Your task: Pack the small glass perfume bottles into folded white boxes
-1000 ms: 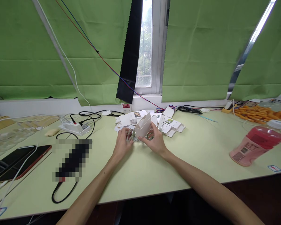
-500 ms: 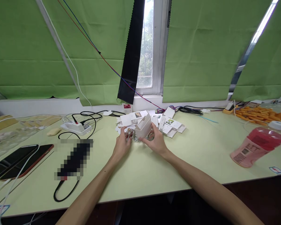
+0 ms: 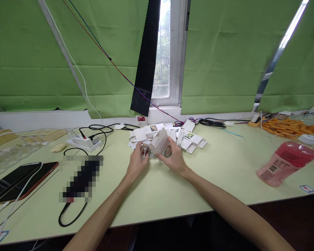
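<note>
White box (image 3: pixel 158 143): one, in the right hand (image 3: pixel 174 157); bottle (image 3: pixel 287 161): one.

You've got green curtains (image 3: pixel 225 62) hung nearly all the way across in front of you, with a black cloth strip (image 3: pixel 146 66) right beside the narrow window (image 3: pixel 164 45). Daylight's coming in there, greenery (image 3: pixel 161 73) outside, plus another bright slit (image 3: pixel 292 26) off right. White wall (image 3: pixel 49 120) below, then your pale green surface (image 3: pixel 225 160), pretty dark underneath.

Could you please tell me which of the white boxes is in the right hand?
The tilted white box with a raised flap, nearest the wearer: the right hand grips it, while the other boxes are beyond it.
</note>
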A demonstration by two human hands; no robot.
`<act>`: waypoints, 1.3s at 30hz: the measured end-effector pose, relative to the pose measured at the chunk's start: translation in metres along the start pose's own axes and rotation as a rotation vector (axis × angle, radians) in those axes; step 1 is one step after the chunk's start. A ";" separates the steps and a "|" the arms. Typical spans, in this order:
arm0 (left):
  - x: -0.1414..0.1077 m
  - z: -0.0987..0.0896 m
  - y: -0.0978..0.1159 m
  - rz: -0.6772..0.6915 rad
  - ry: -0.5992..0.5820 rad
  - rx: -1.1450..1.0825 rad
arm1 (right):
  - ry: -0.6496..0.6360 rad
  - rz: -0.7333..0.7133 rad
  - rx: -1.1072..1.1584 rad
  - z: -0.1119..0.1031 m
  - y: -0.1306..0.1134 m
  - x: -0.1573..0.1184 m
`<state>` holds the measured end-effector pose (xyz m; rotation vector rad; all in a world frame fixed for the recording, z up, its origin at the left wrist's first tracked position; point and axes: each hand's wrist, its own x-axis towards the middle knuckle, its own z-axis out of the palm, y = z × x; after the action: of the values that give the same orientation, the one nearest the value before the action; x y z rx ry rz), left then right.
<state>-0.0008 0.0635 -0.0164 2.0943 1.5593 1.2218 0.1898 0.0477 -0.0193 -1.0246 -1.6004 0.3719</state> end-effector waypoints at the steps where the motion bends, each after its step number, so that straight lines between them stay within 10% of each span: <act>1: 0.000 0.000 0.002 0.020 0.020 0.001 | -0.002 -0.001 0.000 0.000 0.000 0.000; 14: -0.004 -0.001 0.012 0.223 0.246 0.024 | -0.002 -0.072 -0.022 -0.001 0.000 0.000; 25: -0.006 0.005 0.010 0.321 0.245 0.083 | 0.357 -0.144 -0.278 -0.043 0.044 0.028; 33: 0.006 0.003 0.020 0.521 0.112 0.184 | 0.421 -0.100 -0.328 -0.053 0.065 0.036; 39: 0.063 0.015 0.048 0.334 -0.147 0.251 | 0.413 -0.098 -0.323 -0.052 0.069 0.036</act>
<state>0.0467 0.1039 0.0344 2.6239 1.3993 0.9774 0.2661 0.1005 -0.0290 -1.1718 -1.3491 -0.1655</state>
